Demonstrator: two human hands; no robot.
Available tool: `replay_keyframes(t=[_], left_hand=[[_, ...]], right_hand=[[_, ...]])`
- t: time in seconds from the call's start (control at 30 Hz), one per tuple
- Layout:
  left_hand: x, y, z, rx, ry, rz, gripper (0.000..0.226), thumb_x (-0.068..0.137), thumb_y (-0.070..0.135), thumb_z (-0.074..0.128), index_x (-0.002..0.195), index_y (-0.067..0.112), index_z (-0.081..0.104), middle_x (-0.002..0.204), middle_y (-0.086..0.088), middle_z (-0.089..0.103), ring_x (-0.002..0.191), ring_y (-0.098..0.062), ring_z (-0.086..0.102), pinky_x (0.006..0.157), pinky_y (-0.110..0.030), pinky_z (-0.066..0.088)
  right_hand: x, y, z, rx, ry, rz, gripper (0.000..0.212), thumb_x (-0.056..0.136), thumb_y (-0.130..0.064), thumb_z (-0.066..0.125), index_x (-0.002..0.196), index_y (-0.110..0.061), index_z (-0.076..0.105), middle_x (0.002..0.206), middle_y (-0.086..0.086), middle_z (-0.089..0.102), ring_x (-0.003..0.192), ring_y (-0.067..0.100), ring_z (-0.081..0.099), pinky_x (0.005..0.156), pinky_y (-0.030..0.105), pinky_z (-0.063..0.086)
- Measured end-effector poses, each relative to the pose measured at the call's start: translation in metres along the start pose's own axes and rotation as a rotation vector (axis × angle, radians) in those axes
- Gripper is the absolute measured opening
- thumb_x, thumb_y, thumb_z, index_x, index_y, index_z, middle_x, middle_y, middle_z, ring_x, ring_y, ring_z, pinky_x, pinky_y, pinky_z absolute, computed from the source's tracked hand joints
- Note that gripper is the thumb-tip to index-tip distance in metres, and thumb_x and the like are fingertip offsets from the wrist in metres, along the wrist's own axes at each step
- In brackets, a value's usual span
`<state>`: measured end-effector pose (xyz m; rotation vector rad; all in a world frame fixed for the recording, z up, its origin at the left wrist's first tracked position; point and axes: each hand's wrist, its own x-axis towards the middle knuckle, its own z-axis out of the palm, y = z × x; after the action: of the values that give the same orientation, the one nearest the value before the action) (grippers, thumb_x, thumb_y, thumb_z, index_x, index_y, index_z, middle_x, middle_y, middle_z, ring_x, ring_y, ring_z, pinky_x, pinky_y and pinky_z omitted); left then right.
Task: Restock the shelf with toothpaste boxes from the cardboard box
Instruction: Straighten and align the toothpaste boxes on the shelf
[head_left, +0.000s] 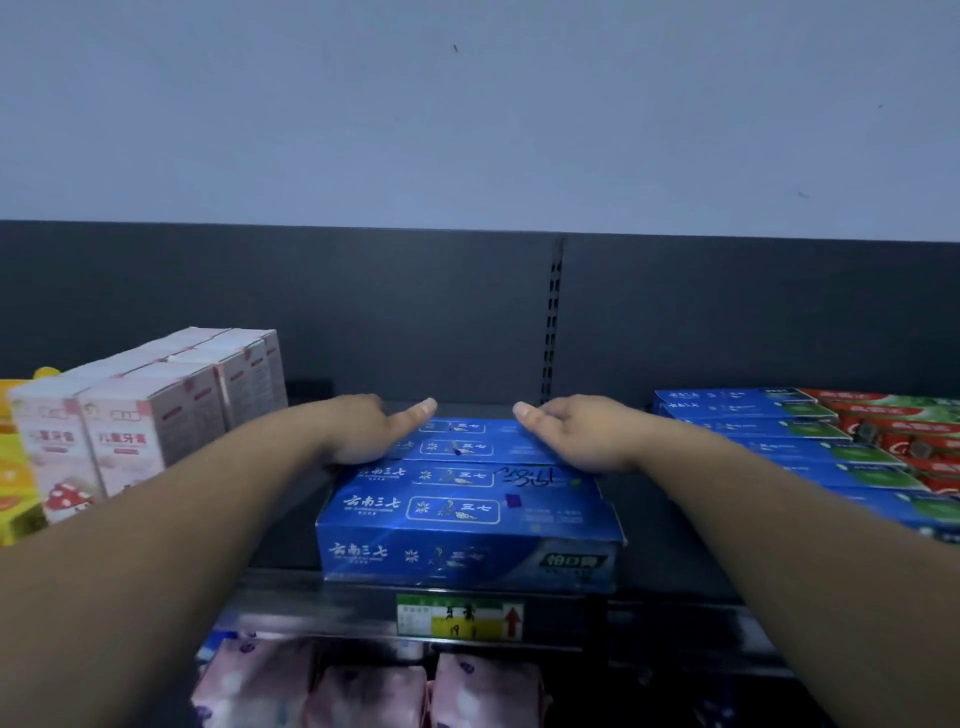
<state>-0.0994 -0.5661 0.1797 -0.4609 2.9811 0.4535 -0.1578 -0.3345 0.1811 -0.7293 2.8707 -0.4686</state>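
Several blue toothpaste boxes (467, 514) lie crosswise in a block on the dark top shelf (291, 597), one row behind another. My left hand (363, 428) is on the left end of the rear boxes, thumb stretched over their top. My right hand (576, 431) mirrors it on the right end. Both hands' fingers curl down past the box ends, out of sight, so the rear boxes are clamped between my two hands. The cardboard box is not in view.
Upright pink-and-white cartons (150, 410) stand to the left, with yellow packs (15, 467) beyond them. Flat blue-and-green boxes (810, 447) and red boxes (904, 431) fill the right. A price tag (460, 617) hangs on the shelf edge. Pink packs (363, 686) sit on the shelf below.
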Motion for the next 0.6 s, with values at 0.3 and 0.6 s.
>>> replay_keyframes(t=[0.3, 0.6], left_hand=[[-0.031, -0.014, 0.023, -0.477, 0.154, -0.033, 0.074, 0.088, 0.071, 0.033, 0.141, 0.022, 0.045, 0.143, -0.001, 0.048, 0.123, -0.020, 0.049, 0.104, -0.030, 0.033], [-0.047, -0.018, 0.039, -0.886, 0.183, -0.120, 0.099, 0.059, 0.088, 0.043, 0.140, 0.030, 0.044, 0.141, 0.004, 0.050, 0.120, -0.025, 0.055, 0.102, -0.045, 0.043]], right_hand=[[-0.033, 0.009, 0.020, 0.393, 0.067, 0.056, 0.074, 0.092, -0.067, 0.036, 0.153, -0.027, 0.023, 0.158, -0.004, 0.028, 0.143, 0.019, 0.031, 0.116, 0.035, 0.024], [-0.046, -0.006, 0.044, 0.699, 0.159, 0.102, 0.074, 0.094, -0.065, 0.033, 0.155, -0.028, 0.011, 0.161, -0.005, 0.017, 0.146, 0.022, 0.023, 0.114, 0.039, 0.023]])
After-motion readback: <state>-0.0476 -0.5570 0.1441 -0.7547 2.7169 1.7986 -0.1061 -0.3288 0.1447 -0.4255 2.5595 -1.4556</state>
